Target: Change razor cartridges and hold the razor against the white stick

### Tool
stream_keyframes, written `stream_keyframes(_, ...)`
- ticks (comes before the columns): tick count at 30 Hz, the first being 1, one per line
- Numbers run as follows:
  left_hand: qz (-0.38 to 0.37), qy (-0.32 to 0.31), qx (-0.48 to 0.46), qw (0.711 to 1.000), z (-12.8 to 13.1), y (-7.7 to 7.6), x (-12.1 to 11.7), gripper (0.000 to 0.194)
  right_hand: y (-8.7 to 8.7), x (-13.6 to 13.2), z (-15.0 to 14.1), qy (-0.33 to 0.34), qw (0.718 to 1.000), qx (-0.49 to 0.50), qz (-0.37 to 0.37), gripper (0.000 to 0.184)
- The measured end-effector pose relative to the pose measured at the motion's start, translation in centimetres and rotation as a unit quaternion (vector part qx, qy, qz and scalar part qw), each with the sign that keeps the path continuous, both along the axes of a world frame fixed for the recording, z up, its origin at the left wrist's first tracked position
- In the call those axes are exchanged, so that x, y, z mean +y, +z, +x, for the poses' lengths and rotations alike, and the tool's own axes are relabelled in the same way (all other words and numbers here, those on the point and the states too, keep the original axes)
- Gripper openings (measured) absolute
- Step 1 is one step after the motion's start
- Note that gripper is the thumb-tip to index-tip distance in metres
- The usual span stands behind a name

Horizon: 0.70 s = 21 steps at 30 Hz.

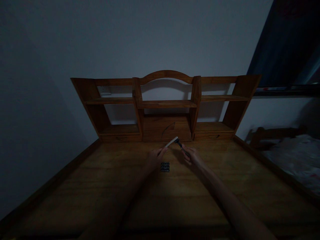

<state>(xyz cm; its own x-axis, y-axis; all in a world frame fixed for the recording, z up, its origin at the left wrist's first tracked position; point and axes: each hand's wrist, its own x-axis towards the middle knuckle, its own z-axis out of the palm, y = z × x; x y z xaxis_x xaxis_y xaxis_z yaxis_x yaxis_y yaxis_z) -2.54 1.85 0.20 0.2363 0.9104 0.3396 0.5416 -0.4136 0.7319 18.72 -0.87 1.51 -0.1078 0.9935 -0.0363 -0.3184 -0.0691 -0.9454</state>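
Note:
Over the wooden desk, my left hand [155, 157] is closed on a slim pale stick [172, 142], which slants up and to the right. Its exact kind is hard to make out in the dim light. My right hand [190, 155] grips the handle of a dark razor [179, 143]. The razor's head is at the stick's upper end; whether the two touch I cannot tell. Below and between the hands, a small black case [165, 167] with rows of shiny pieces, like razor cartridges, lies flat on the desk.
A wooden shelf unit [167, 104] with small drawers stands along the back of the desk [160, 200], against a pale wall [160, 36]. Raised wooden edges border the desk's sides. At the right are a dark window [287, 43] and a bed with crumpled bedding [297, 156].

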Motion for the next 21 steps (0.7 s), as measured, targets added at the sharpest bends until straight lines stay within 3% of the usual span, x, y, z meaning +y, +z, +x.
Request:
stream_keyframes(11, -0.058, -0.05, -0.032, 0.997, -0.11, 0.45, -0.08, 0.061, 0.04, -0.05, 0.1, 0.017, 1.0, -0.001, 0.018, 0.044)
stream_keyframes(21, -0.072, -0.037, -0.04, 0.996, 0.17, -0.24, 0.08, 0.061, 0.06, 0.04, -0.16, -0.007, 0.999, 0.035, -0.012, 0.042)
